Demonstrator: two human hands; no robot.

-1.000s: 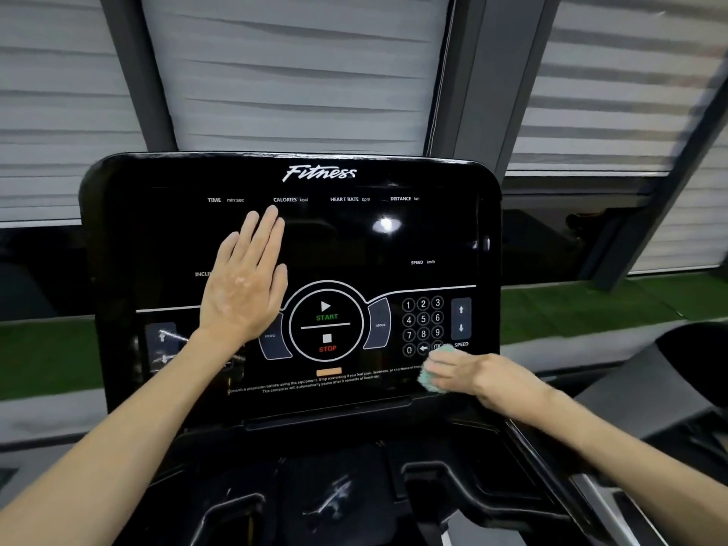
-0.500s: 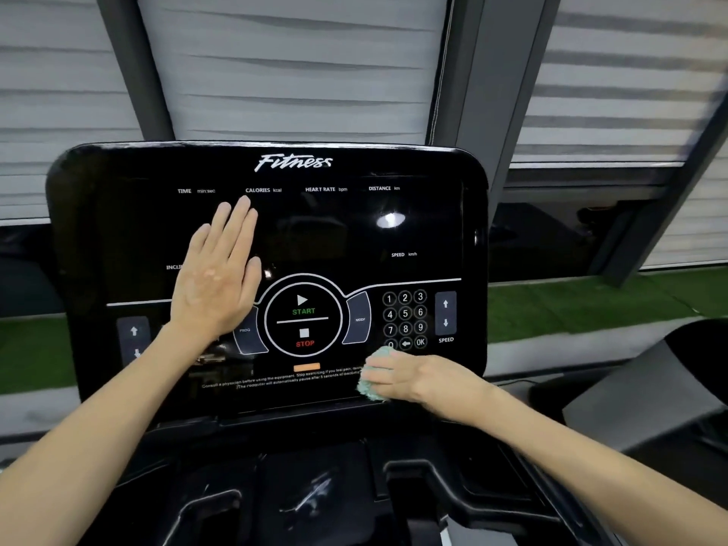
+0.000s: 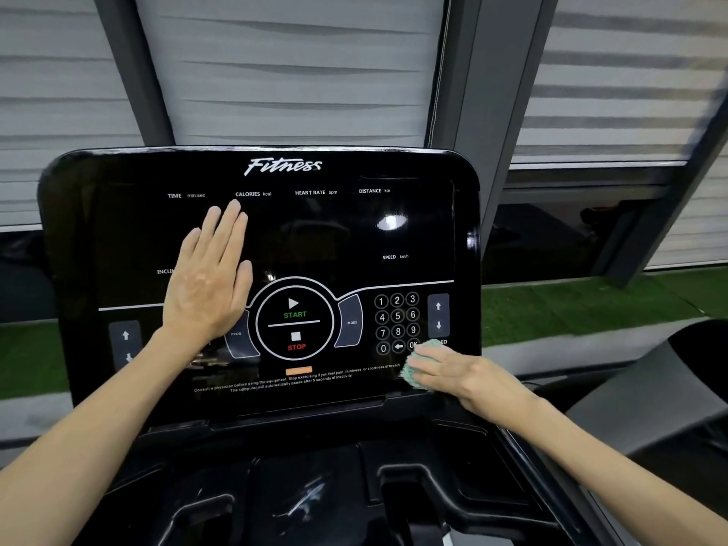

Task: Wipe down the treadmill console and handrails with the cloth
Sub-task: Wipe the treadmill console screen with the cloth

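On the console (image 3: 394,238), the upper right glass above the keypad (image 3: 397,323) lies open. The left hand (image 3: 208,281) lies flat across the left half, and the right hand (image 3: 461,374) with its cloth (image 3: 413,374) blocks the lower right corner below the keypad.

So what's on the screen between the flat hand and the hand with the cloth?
In the head view, the round START/STOP dial, the MODE button and the number keypad lie between the left hand and the right hand pressing the cloth.

Cloth (image 3: 414,371) mostly hidden under right hand (image 3: 465,378)
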